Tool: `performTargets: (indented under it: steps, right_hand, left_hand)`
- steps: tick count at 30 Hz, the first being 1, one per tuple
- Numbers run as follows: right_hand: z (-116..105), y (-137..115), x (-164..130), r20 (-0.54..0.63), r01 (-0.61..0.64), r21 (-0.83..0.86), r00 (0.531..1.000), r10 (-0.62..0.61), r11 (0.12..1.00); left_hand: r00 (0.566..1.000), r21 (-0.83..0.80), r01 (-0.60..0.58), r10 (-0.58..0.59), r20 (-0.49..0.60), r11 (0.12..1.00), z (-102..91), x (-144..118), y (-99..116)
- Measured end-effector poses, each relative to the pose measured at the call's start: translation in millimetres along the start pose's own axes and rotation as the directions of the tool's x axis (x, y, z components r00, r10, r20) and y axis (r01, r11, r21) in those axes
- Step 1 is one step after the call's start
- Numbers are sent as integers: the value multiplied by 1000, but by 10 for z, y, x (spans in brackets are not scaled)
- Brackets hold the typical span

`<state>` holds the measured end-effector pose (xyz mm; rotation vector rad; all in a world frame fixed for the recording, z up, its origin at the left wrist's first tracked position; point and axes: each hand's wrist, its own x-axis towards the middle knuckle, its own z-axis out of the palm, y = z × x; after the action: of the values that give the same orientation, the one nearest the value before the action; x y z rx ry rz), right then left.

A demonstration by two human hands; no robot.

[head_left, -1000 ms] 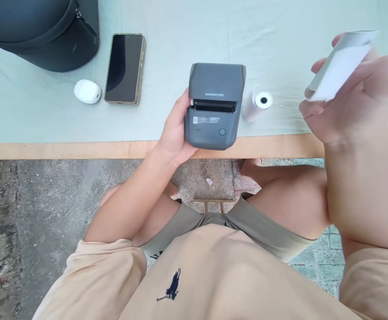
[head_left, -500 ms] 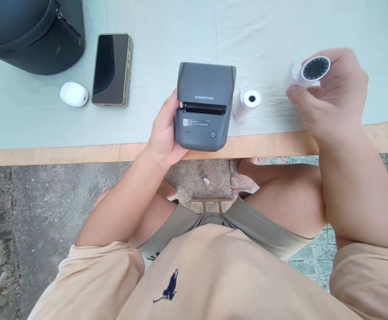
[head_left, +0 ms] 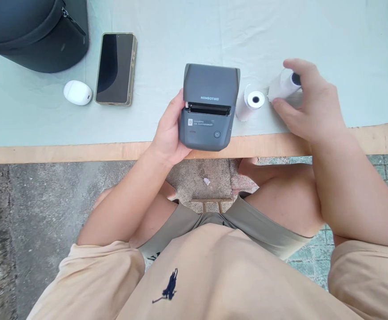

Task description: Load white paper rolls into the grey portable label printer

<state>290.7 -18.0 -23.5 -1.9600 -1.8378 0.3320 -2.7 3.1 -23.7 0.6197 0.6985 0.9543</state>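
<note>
A dark grey label printer [head_left: 209,80] with a front slot and a power button is tilted up over the table edge. My left hand [head_left: 170,133] grips it from the left side and below, thumb along its side. At the right, a white paper roll with a dark core [head_left: 282,85] lies on its side on the cloth. Around that roll is my right hand [head_left: 314,104], thumb and index finger spread apart; its other fingers are partly hidden. Between the printer and this hand stands a second white paper roll [head_left: 245,111], its loose end curling up.
A smartphone [head_left: 115,66] lies left of the printer, beside a white earbud case [head_left: 77,93]. A black zippered bag [head_left: 37,40] fills the far left corner. Pale cloth [head_left: 194,26] covers the table, with a bare wooden front edge [head_left: 63,153] above my legs.
My right hand has moved left and lowered the dark-cored paper roll onto the cloth, and its fingers have spread. My left hand still holds the printer, shifted slightly right in view.
</note>
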Motion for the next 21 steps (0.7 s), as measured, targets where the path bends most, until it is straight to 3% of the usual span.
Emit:
performTargets:
  steps: [3,6,9,10,11,13,15,18,21]
  right_hand:
    - [-8,21,-30,2,80,-36,997,-79,996]
    - [-67,-96,-104,-156,224,9,963,-220,974]
    - [-102,-402,-208,-470,410,123,826,-311,904]
    - [-96,-527,-243,-525,486,164,780,-341,858]
    - [-79,-651,-274,-519,559,199,757,-396,805]
    - [-25,-866,-316,-377,635,237,758,-533,735]
    - [36,-1007,-326,-254,653,234,756,-603,720]
    - [97,-1079,-308,-219,632,230,775,-593,740]
    - [109,-1073,-302,-264,551,257,830,-491,794]
  left_hand:
    - [1000,9,-7,7,-24,1000,-2,3,-7]
    - [1000,-9,-3,2,-11,1000,0,10,-10]
    - [1000,-29,11,-10,16,1000,14,19,-10]
    - [1000,-31,12,-12,18,999,20,22,-9]
    - [1000,-30,14,-13,19,999,26,23,-9]
    - [999,-23,19,-18,26,1000,38,22,-9]
    - [999,-21,19,-19,37,1000,50,14,-9]
    - [999,-39,19,-18,36,999,67,-6,-3]
    - [998,-56,44,-42,46,997,77,-22,6]
